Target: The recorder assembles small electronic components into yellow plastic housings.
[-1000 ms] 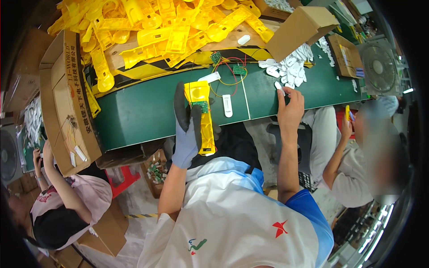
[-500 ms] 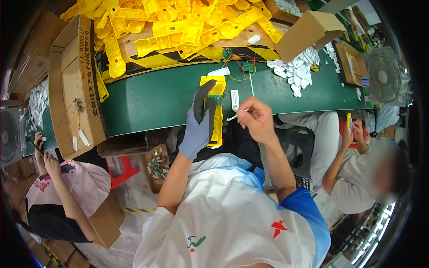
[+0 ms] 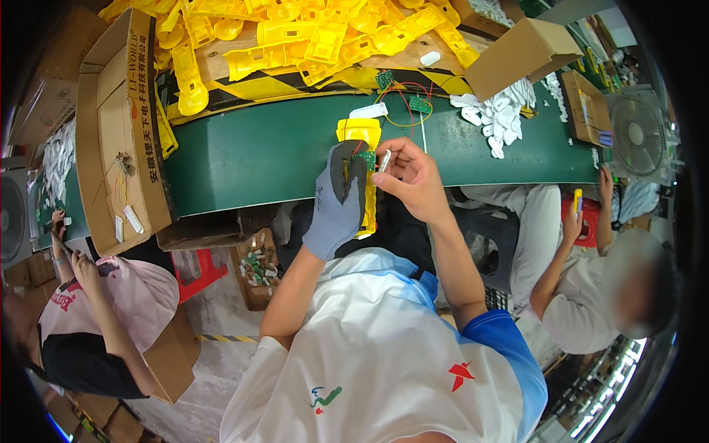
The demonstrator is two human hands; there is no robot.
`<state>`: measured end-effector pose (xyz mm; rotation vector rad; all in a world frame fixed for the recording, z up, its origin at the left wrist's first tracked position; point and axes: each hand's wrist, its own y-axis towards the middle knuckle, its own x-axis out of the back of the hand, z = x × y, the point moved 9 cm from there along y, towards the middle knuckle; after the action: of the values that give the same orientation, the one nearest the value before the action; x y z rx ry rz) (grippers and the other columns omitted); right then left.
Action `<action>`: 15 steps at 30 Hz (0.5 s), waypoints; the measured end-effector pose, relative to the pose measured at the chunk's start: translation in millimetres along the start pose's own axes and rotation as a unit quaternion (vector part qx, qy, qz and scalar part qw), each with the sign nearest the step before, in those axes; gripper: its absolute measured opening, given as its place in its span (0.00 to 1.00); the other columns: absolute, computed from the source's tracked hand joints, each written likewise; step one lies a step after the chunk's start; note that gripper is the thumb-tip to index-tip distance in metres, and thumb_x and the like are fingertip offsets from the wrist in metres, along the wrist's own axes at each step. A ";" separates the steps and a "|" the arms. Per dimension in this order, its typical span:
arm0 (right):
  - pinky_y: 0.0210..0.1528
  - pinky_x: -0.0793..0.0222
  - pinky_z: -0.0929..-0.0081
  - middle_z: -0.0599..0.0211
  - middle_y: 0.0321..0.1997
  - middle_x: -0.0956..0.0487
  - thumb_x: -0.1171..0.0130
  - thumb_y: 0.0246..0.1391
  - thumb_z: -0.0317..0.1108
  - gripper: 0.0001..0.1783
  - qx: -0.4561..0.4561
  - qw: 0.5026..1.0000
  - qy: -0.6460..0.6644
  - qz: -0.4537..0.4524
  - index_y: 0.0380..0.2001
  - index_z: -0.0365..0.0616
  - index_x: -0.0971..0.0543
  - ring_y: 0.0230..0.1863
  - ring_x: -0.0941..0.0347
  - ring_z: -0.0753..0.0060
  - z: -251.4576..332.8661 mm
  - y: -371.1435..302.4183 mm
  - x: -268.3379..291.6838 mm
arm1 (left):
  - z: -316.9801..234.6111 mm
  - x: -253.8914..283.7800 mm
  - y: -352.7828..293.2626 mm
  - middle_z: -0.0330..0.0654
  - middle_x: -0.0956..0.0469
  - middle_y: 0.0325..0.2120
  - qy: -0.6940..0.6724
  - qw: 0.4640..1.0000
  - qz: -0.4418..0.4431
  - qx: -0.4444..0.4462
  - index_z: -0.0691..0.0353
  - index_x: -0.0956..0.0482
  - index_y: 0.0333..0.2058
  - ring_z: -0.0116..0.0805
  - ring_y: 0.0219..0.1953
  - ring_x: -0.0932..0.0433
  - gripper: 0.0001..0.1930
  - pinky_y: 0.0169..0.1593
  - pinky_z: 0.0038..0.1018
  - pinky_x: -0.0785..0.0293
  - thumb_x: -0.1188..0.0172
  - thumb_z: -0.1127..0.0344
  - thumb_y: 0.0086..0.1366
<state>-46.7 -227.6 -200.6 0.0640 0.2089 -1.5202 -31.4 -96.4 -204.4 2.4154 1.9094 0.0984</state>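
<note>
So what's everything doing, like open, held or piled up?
Yellow shell: held
Left grip: gloved, closed on shell
Small white piece: pinched
Right grip: bare, closed on piece
Yellow parts: heaped
White parts: piled
Left cardboard box: open
Box by white parts: tilted
Rightmost green board: wired
Right fan: can't tell if spinning

The casing (image 3: 361,133) is yellow, the edging (image 3: 273,86) striped black and yellow.

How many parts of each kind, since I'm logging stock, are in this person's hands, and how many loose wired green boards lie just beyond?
Yellow plastic part: 1
Green board at the yellow part: 1
White piece: 1
Loose wired green boards: 2
Total: 5
</note>
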 end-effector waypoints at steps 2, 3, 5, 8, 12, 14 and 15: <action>0.43 0.28 0.83 0.71 0.36 0.24 0.35 0.53 0.23 0.20 0.002 0.998 0.014 -0.056 0.49 0.36 0.27 0.36 0.27 0.83 -0.8 -4.0 2.3 | 2.3 -1.7 -0.6 0.49 0.23 0.38 0.003 1.000 0.000 0.009 0.64 0.32 0.53 0.40 0.38 0.22 0.15 0.43 0.33 0.26 0.51 0.71 0.68; 0.43 0.28 0.83 0.71 0.36 0.24 0.35 0.53 0.23 0.20 0.000 0.998 0.014 -0.057 0.49 0.36 0.27 0.36 0.27 0.83 -3.0 -5.7 0.5 | 3.5 -2.6 -1.0 0.51 0.23 0.40 0.007 1.000 -0.001 0.017 0.65 0.32 0.53 0.44 0.41 0.22 0.15 0.46 0.35 0.26 0.52 0.72 0.68; 0.47 0.26 0.80 0.68 0.38 0.23 0.36 0.53 0.21 0.26 0.009 0.997 -0.002 -0.080 0.56 0.34 0.27 0.41 0.25 0.80 -4.8 -9.5 2.4 | 1.7 -4.1 -0.5 0.51 0.24 0.42 0.008 1.000 -0.004 0.010 0.65 0.32 0.52 0.45 0.42 0.22 0.15 0.46 0.35 0.26 0.51 0.72 0.68; 0.49 0.26 0.80 0.66 0.42 0.23 0.38 0.54 0.20 0.28 0.031 0.989 -0.108 -0.095 0.60 0.35 0.28 0.43 0.24 0.78 5.2 -14.7 0.3 | 3.6 -5.4 -0.6 0.52 0.25 0.45 0.002 1.000 -0.006 0.013 0.65 0.31 0.52 0.46 0.43 0.22 0.15 0.47 0.35 0.26 0.50 0.72 0.67; 0.48 0.25 0.80 0.64 0.46 0.23 0.39 0.55 0.19 0.28 0.024 0.993 -0.069 -0.093 0.60 0.37 0.28 0.43 0.23 0.77 5.6 -14.8 2.8 | -2.0 -3.2 0.1 0.52 0.25 0.45 0.031 0.999 -0.018 -0.016 0.64 0.32 0.52 0.48 0.44 0.22 0.15 0.48 0.36 0.27 0.50 0.72 0.67; 0.48 0.25 0.81 0.63 0.47 0.23 0.39 0.55 0.17 0.28 0.007 0.997 -0.016 -0.073 0.60 0.36 0.28 0.42 0.22 0.77 0.2 -13.4 4.2 | -1.9 -3.8 0.1 0.53 0.25 0.45 0.036 0.999 -0.013 -0.009 0.64 0.32 0.52 0.49 0.43 0.22 0.15 0.48 0.36 0.27 0.50 0.71 0.67; 0.48 0.25 0.81 0.63 0.47 0.23 0.39 0.55 0.17 0.28 0.005 0.997 -0.015 -0.073 0.60 0.36 0.28 0.42 0.22 0.77 -1.1 -13.6 6.0 | -0.4 -4.8 -0.7 0.53 0.25 0.44 0.040 0.999 -0.006 -0.003 0.64 0.32 0.53 0.50 0.43 0.22 0.15 0.48 0.36 0.27 0.50 0.71 0.68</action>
<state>-60.1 -234.0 -201.6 0.0333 0.1852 -1.6670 -33.2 -100.9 -204.1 2.4304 1.9528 0.2027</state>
